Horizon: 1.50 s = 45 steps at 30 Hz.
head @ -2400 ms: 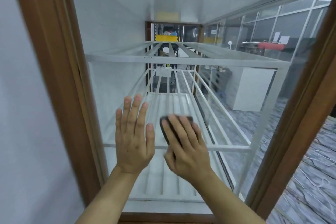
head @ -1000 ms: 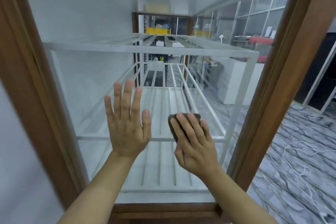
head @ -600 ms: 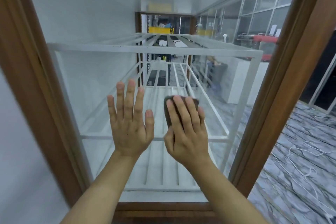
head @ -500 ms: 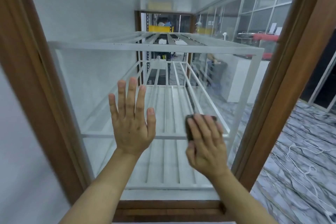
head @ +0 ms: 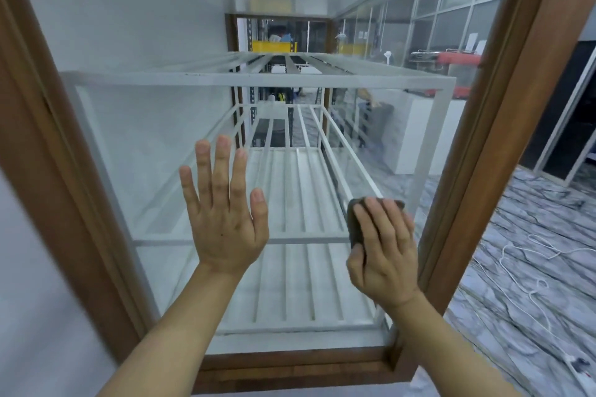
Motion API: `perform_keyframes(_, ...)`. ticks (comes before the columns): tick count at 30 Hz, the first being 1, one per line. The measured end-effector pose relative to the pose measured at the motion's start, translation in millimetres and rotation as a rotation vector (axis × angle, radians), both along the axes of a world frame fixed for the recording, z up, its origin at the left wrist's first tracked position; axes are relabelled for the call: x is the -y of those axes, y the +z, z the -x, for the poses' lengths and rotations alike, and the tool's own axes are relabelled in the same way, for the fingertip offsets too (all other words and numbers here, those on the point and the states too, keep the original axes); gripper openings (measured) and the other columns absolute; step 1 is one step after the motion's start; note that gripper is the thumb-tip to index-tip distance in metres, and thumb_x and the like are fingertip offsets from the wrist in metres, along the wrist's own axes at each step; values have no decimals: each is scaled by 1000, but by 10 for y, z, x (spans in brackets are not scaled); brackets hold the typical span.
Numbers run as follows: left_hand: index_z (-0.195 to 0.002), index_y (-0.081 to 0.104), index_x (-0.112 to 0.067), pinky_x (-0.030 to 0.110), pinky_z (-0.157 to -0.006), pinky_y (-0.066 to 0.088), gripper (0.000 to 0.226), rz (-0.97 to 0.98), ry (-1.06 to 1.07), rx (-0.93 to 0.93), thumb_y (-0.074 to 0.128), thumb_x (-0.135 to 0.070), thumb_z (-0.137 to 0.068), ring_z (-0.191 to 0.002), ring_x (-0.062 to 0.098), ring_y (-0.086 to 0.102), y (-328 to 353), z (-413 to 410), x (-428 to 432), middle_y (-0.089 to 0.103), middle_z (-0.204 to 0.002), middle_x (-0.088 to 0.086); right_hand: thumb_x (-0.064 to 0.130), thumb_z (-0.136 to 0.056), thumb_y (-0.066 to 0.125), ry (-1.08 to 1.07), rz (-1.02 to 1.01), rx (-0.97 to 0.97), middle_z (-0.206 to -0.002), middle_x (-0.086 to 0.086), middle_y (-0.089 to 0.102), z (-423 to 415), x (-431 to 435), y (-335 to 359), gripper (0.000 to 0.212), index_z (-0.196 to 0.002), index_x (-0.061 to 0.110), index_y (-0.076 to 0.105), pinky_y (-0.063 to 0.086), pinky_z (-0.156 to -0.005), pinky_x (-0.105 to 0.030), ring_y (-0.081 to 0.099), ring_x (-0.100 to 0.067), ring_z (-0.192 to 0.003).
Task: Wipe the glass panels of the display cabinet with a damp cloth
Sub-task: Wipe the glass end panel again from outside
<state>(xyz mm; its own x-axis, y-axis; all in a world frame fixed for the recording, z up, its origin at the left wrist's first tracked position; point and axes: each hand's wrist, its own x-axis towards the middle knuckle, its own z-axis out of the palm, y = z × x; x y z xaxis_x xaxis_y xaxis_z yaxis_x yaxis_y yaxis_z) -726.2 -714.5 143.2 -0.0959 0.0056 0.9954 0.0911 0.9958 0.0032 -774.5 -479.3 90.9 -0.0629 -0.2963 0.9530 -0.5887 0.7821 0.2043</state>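
Most of the dark cloth point(head: 354, 219) is hidden under the right hand point(head: 383, 255); only its upper and left edges show, at about 4 o'clock from the centre of the view. The cloth lies against the glass panel point(head: 154, 145) of the display cabinet, close to the right wooden frame post point(head: 477, 171). The right hand's fingers lie straight and together over the cloth, pressing it flat to the glass, with the thumb beside its lower left edge.

The left hand point(head: 222, 226), at about 8 o'clock, is spread flat on the same panel, fingers apart and holding nothing. Both forearms run out of the bottom edge.

The cabinet's top is cut off at 12 o'clock. Through its far glass, yellow and red shapes are too blurred to name.

Inside the cabinet stands a white metal rack point(head: 258, 78) with slatted shelves. At 4 o'clock, outside the frame, a white cord point(head: 516, 280) lies on the marbled floor point(head: 532, 219).
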Motion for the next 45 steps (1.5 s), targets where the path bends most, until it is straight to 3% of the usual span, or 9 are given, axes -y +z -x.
perform_keyframes(5, -155, 24, -4, 56, -126, 8, 54, -8, 15, 2, 31, -24, -106, -158, 28, 4, -5, 6, 1, 23, -163, 18, 8, -91, 41, 98, 578, -6, -151, -29, 41, -4, 327, 1085, 55, -143, -12, 46, 27, -122, -58, 33, -43, -142)
perform_keyframes(12, -155, 24, -4, 56, -126, 8, 53, 8, 19, 5, 31, -24, -107, -158, 29, 4, -13, 3, 19, 23, -163, 19, 21, -94, 44, 23, -48, 5, -165, -7, 25, -64, 236, 47, 66, -157, 12, 31, 12, -128, -45, 16, -24, -157)
perform_keyframes(19, -155, 23, -1, 59, -125, 8, 52, 9, 36, 12, 28, -23, -107, -158, 32, 4, -8, 9, 4, 18, -166, 14, 8, -92, 39, 77, 558, 10, -149, -27, 42, 33, 144, 777, 53, -141, -13, 48, 31, -119, -60, 35, -45, -141)
perform_keyframes(22, -154, 24, 0, 61, -125, 9, 52, -45, 19, 21, 29, -21, -107, -157, 32, 5, 1, -19, -74, 21, -163, 22, 13, -97, 38, 154, 368, 40, -154, -21, 37, -49, 348, 605, 54, -148, -5, 42, 23, -123, -57, 27, -40, -150)
perform_keyframes(25, -157, 22, -6, 61, -125, 9, 53, 1, -26, 31, 33, -23, -108, -158, 30, 2, -67, -55, -191, 7, -171, 10, 22, -99, 36, 57, 61, 43, -159, -10, 34, -51, 118, -18, 56, -154, 9, 34, 18, -127, -48, 17, -24, -157)
perform_keyframes(33, -164, 8, -21, 60, -125, 1, 63, 84, -19, 106, 34, -31, -108, -159, 29, -2, -327, 59, -532, -2, -173, -1, 4, -89, 45, 148, 514, -38, -147, -29, 48, 51, 37, 1116, 54, -140, -11, 51, 33, -118, -58, 36, -42, -142)
perform_keyframes(37, -164, 7, -23, 59, -125, 1, 65, 86, 16, 72, 34, -33, -106, -159, 29, -2, -343, 131, -528, -1, -173, -1, 13, -96, 43, 130, 262, -12, -157, -19, 40, 70, 1, 595, 54, -149, 1, 45, 32, -118, -61, 29, -35, -151)
perform_keyframes(40, -164, 6, -24, 59, -125, 0, 65, 90, 31, 65, 33, -33, -106, -159, 29, -2, -350, 157, -530, -1, -173, -2, 21, -99, 39, 36, 85, 23, -159, -7, 32, 55, -210, -188, 53, -151, 11, 38, 25, -125, -49, 22, -24, -155)
perform_keyframes(45, -164, 6, -25, 58, -125, 0, 65, 83, 23, 64, 34, -33, -106, -159, 27, -3, -348, 156, -528, -3, -172, -4, 15, -94, 43, 109, 285, -19, -153, -18, 43, 74, -131, 479, 55, -147, 2, 46, 34, -119, -55, 36, -35, -144)
